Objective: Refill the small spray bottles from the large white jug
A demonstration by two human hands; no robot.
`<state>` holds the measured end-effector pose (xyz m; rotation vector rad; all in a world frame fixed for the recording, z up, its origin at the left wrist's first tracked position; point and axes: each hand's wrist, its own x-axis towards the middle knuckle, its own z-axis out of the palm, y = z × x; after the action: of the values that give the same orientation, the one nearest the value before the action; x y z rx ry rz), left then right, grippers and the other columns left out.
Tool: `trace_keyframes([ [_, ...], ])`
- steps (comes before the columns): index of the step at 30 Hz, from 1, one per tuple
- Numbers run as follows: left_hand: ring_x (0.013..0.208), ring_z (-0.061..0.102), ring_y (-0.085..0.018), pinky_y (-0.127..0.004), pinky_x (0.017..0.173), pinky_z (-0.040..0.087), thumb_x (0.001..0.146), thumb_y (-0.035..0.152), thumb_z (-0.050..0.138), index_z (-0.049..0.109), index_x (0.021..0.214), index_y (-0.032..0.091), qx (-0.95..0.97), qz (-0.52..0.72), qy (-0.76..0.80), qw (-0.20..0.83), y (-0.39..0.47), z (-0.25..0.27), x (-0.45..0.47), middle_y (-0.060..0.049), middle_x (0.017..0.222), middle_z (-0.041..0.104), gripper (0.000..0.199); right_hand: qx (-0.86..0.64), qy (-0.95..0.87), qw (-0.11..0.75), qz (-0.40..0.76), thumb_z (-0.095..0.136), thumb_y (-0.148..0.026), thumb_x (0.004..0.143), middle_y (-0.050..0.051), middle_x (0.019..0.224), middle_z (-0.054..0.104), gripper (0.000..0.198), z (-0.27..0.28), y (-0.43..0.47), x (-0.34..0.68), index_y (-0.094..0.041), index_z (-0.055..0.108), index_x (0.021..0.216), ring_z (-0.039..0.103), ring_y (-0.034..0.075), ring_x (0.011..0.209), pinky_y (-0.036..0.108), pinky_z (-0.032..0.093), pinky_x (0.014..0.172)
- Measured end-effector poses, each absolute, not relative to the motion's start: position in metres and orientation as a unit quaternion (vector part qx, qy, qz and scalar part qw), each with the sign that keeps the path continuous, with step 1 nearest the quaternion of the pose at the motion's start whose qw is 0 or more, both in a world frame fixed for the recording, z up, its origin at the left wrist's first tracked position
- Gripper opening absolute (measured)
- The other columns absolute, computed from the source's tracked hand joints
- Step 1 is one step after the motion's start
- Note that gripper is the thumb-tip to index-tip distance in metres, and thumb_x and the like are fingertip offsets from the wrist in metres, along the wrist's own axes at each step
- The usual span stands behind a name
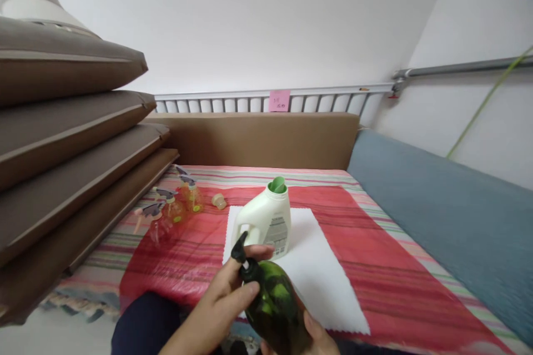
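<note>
A dark green pump bottle is tilted in front of me, its black pump head pointing up and to the left. My left hand is closed around the collar below the pump, thumb in front. Lower down, my right hand grips the base of the bottle, partly cut off by the bottom edge. Just beyond stands a white detergent jug with its handle toward the left. Its green spout is uncapped. The jug rests on a white sheet with scalloped edges.
Several clear spray bottles stand at the left on the red plastic sheet. A small translucent cap lies near them. Stacked brown cushions rise at far left. A brown panel and blue cushion border the surface.
</note>
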<state>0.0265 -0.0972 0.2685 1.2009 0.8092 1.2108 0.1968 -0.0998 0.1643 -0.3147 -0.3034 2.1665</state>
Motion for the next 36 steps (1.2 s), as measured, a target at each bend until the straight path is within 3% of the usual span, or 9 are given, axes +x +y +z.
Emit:
trace_keyframes([
  [2, 0.108, 0.058, -0.025, -0.033, 0.091, 0.045, 0.078, 0.031, 0.070, 0.063, 0.114, 0.026, 0.502, 0.527, 0.358, 0.585, -0.092, 0.264, 0.024, -0.007, 0.116, 0.065, 0.037, -0.109, -0.120, 0.440, 0.883, 0.079, -0.040, 0.069, 0.006, 0.108, 0.072, 0.041, 0.166, -0.099, 0.197, -0.029, 0.068, 0.106, 0.065, 0.029, 0.100, 0.041, 0.049, 0.077],
  [7, 0.089, 0.063, -0.020, -0.026, 0.079, 0.049, 0.064, 0.028, 0.082, 0.069, 0.093, 0.024, 0.446, 0.606, 0.398, 0.524, -0.081, 0.255, 0.031, -0.002, 0.090, 0.071, 0.032, -0.111, -0.130, 0.456, 0.873, 0.080, -0.039, 0.069, 0.009, 0.110, 0.071, 0.041, 0.173, -0.096, 0.197, -0.026, 0.068, 0.106, 0.064, 0.030, 0.102, 0.042, 0.047, 0.079],
  [13, 0.117, 0.054, -0.025, -0.033, 0.096, 0.044, 0.077, 0.031, 0.071, 0.063, 0.115, 0.023, 0.471, 0.561, 0.360, 0.577, -0.082, 0.257, 0.031, -0.009, 0.120, 0.065, 0.039, -0.130, -0.100, 0.471, 0.867, 0.078, -0.039, 0.070, 0.008, 0.104, 0.073, 0.036, 0.175, -0.095, 0.199, -0.025, 0.068, 0.102, 0.066, 0.029, 0.095, 0.041, 0.048, 0.074],
  [17, 0.092, 0.066, -0.023, -0.034, 0.086, 0.050, 0.068, 0.024, 0.078, 0.069, 0.097, 0.021, 0.399, 0.635, 0.352, 0.560, -0.076, 0.261, 0.032, -0.006, 0.096, 0.072, 0.031, -0.141, -0.097, 0.474, 0.864, 0.079, -0.039, 0.070, 0.009, 0.105, 0.073, 0.039, 0.175, -0.096, 0.199, -0.026, 0.068, 0.105, 0.066, 0.028, 0.094, 0.042, 0.049, 0.074],
  [21, 0.078, 0.068, -0.020, -0.031, 0.073, 0.054, 0.062, 0.022, 0.082, 0.068, 0.091, 0.022, 0.335, 0.712, 0.336, 0.518, -0.068, 0.272, 0.028, -0.002, 0.088, 0.071, 0.032, -0.152, -0.083, 0.462, 0.869, 0.079, -0.040, 0.069, 0.008, 0.104, 0.073, 0.038, 0.173, -0.095, 0.199, -0.025, 0.069, 0.102, 0.067, 0.026, 0.092, 0.040, 0.049, 0.074],
  [27, 0.081, 0.066, -0.016, -0.028, 0.074, 0.055, 0.063, 0.021, 0.081, 0.068, 0.094, 0.022, 0.286, 0.767, 0.331, 0.469, -0.063, 0.281, 0.003, -0.001, 0.089, 0.069, 0.034, -0.182, -0.046, 0.441, 0.877, 0.080, -0.044, 0.066, 0.006, 0.092, 0.076, 0.033, 0.166, -0.089, 0.204, -0.024, 0.072, 0.091, 0.069, 0.024, 0.082, 0.034, 0.050, 0.067],
  [36, 0.084, 0.068, -0.016, -0.021, 0.072, 0.058, 0.055, 0.030, 0.087, 0.067, 0.097, 0.023, 0.189, 0.799, 0.355, 0.448, -0.054, 0.264, -0.047, -0.001, 0.092, 0.073, 0.047, -0.190, -0.022, 0.426, 0.884, 0.078, -0.050, 0.067, 0.011, 0.094, 0.075, 0.041, 0.171, -0.075, 0.215, -0.018, 0.073, 0.092, 0.068, 0.024, 0.085, 0.026, 0.050, 0.060],
])
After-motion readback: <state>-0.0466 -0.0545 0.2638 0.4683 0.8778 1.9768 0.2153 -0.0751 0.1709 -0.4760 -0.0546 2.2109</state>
